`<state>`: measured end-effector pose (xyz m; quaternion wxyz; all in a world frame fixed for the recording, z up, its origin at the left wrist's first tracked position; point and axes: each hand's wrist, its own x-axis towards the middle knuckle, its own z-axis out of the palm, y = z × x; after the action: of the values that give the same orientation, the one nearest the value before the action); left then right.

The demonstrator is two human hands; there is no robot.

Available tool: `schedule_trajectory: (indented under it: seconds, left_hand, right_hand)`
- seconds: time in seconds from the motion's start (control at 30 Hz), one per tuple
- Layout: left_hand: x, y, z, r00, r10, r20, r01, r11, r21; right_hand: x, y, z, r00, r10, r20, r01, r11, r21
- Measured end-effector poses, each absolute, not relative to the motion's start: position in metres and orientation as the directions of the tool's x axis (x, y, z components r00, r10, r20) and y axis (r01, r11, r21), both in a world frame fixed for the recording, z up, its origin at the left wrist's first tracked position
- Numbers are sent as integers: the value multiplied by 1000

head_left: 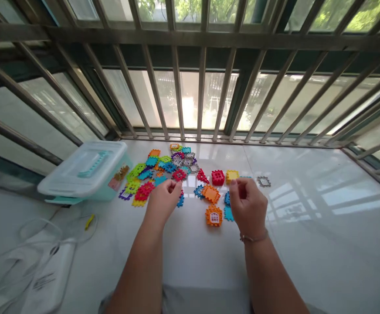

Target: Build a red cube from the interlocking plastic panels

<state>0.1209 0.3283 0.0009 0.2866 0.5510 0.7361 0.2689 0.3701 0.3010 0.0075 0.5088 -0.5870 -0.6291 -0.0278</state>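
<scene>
Several colourful interlocking plastic tiles (164, 168) lie scattered on a glossy white sill (307, 244). My left hand (162, 201) hovers over the near edge of the pile with its fingers curled in; what they hold, if anything, is hidden. My right hand (248, 204) is raised beside an orange flat tile (211, 193) and a blue tile (228, 213), its fingertips pinched together. An orange cube with a window face (214, 216) stands between my hands. A red cube (218, 177) and a yellow tile (232, 175) sit just beyond.
A pale teal storage box with a white lid (87, 170) stands at the left of the pile. Metal window bars (203, 91) close off the far side. A white device with cables (42, 270) lies at the near left, a small yellow object (89, 221) beside it. A grey window tile (263, 181) lies apart.
</scene>
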Motion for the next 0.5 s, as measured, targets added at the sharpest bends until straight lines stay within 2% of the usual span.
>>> schedule_trajectory:
  seconds: [0.1,0.27,0.33,0.4,0.47,0.5]
  left_hand:
    - [123,330,-23,-222,963,-151,643,261,720]
    - [123,332,-23,-197,970,-140,694,239,680]
    - [117,333,-23,-233,970,-66,775,226,590]
    - [110,332,-25,-279,956,92,872,212,442]
    - [105,332,-30,-353,914,198,904,279,323]
    - [103,331,-32,-407,892,196,891,341,301]
  right_hand:
    - [370,304,-18,180,768,614,750,297,-592]
    - [365,315,-19,151,793,590,729,314,-608]
    - [364,317,-18,126,808,576,723,323,-611]
    - [364,318,-20,91,812,576,713,351,-607]
    - [365,318,-21,66,805,590,704,381,-599]
    - [365,317,-21,62,801,596,702,390,-596]
